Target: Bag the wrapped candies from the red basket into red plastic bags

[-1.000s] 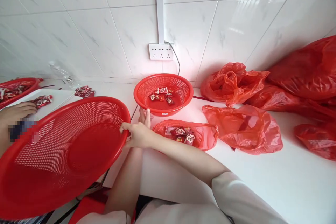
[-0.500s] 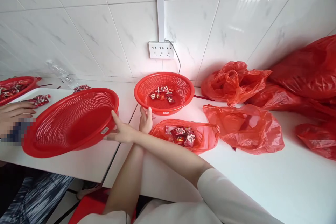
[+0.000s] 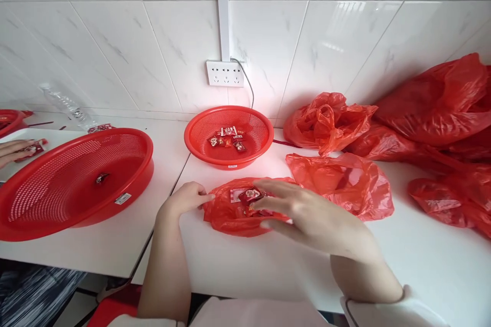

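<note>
My left hand (image 3: 187,198) has its fingertips closed on the left edge of an open red plastic bag (image 3: 222,219). In that bag lie several small wrapped candies (image 3: 251,194) in dark red and pink wrappers. Over the bag's right part hovers my right hand (image 3: 303,212), fingers spread and holding nothing, hiding some of the candies. Just behind the bag stands a round red basket (image 3: 229,162) with several wrapped sweets on its bottom. A larger red basket (image 3: 115,179) sits to the left, with one small dark wrapped piece (image 3: 102,178) inside.
Another person's hand (image 3: 17,150) rests on wrapped packets over a white tray (image 3: 57,138) at far left. A clear plastic bottle (image 3: 67,104) lies near the wall. Red plastic bags (image 3: 330,122) pile up on the right. A socket strip (image 3: 225,73) is on the tiled wall.
My right hand has let go of the large basket and swung right, over the bag. My left hand has moved down to the bag's edge. A small wrapped piece now shows in the large basket.
</note>
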Available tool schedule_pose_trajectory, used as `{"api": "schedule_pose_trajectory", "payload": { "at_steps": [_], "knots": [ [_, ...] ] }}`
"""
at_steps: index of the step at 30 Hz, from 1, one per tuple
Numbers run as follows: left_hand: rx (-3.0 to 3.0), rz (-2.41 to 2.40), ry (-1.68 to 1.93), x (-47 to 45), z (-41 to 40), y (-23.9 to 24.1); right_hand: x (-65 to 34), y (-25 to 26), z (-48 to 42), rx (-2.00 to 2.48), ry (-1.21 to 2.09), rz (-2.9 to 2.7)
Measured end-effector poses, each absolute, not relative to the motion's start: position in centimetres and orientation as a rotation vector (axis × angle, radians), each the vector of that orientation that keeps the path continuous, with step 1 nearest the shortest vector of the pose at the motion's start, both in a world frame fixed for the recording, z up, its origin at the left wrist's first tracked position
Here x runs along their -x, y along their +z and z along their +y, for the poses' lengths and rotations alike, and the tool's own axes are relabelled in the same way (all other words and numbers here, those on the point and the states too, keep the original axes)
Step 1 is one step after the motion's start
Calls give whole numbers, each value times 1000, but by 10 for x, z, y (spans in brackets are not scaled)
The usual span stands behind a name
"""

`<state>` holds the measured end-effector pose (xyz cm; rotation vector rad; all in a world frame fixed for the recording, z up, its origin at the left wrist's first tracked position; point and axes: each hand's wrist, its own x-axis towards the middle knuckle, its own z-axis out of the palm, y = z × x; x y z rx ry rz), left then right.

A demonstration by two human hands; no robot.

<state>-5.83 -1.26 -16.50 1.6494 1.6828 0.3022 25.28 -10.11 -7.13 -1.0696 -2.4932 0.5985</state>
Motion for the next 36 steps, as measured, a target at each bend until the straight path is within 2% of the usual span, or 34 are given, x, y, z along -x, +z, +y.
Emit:
{"api": "schedule_pose_trajectory", "payload": {
  "at_steps": [2, 5, 10, 16, 20, 23, 25, 30, 36],
  "knots": [
    [-1671, 1642, 184, 59, -14, -164, -273, -80, -102, 1452, 395, -2405],
    [-1668, 1661, 101, 60, -19, -165, -284, -90, -93, 1893, 349, -2329],
    [-1581, 1611, 75, 58, -32, -166, -288, -87, -78, 2161, 253, -2236],
    [-1533, 1529, 400, 53, -45, -156, -297, -85, -72, 2027, 426, -2191],
    [-1436, 1422, 687, 40, -51, -154, -302, -89, -67, 1971, 423, -2181],
    [-1181, 1218, 1013, 31, -51, -153, -307, -88, -67, 1749, 402, -2065],
    [-1052, 1066, 1107, 28, -49, -148, -310, -84, -68, 1579, 342, -1871],
    [-1159, 992, 1215, 23, -39, -110, -304, -73, -71, 1320, 207, -1532],
    [-1427, 914, 1608, -2, -24, -56, -284, -59, -69, 1110, 19, -1401]
  ]
}}
